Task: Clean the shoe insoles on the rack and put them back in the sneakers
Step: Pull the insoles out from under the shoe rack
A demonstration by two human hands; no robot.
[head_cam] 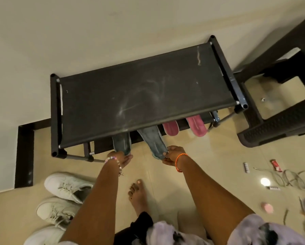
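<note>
Gripping heel ends: left hand [121,158] pinching left grey insole [122,142] | right hand [173,155] pinching right grey insole [152,141] | both running toward 12 o'clock under rack [144,96], pulling toward 6.

A home: tiled floor [201,156], shoe rack [144,96], sneakers [67,186].

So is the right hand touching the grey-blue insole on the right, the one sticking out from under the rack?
Touching. The head view shows the right hand pinching the near end of the grey-blue insole.

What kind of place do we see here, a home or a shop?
Most likely a home, near an entrance or hallway: a low black shoe rack against a plain wall, white sneakers on the tiled floor, and a bare foot.
</note>
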